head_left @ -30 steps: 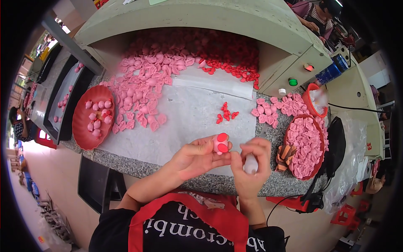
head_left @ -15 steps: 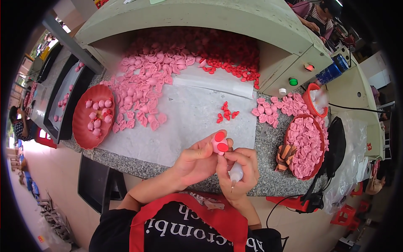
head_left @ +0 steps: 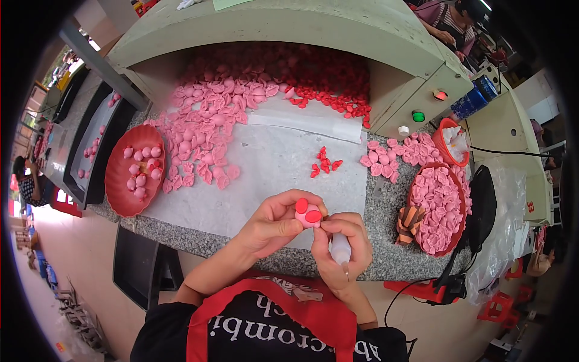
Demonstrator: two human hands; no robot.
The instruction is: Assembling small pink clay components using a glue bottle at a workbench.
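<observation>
Between the fingertips of my left hand (head_left: pixel 269 227) is a small round pink figure (head_left: pixel 308 221) with two red oval pieces on it. My right hand (head_left: pixel 357 248) has its thumb and forefinger pinched close at the figure's right side; what lies between those tips is too small to make out. A translucent bottle with a thin needle tip (head_left: pixel 341 246) is tucked in the right palm, its needle toward my body. Beyond my hands, several loose red pieces (head_left: pixel 325 163) lie on the white paper sheet (head_left: pixel 259 166).
Pink shell-like pieces (head_left: pixel 202 142) and red pieces (head_left: pixel 356 108) heap under a pale green cabinet (head_left: pixel 271 30). A red dish (head_left: pixel 117 187) with pink balls stands left. At right are a basket of pink pieces (head_left: pixel 437 205), a brown striped clip (head_left: pixel 410 224) and an orange-red tub (head_left: pixel 443 142).
Both hands have shifted slightly, the left one a little left and down with the pink figure. The figure has turned, so its red ovals sit at a different angle.
</observation>
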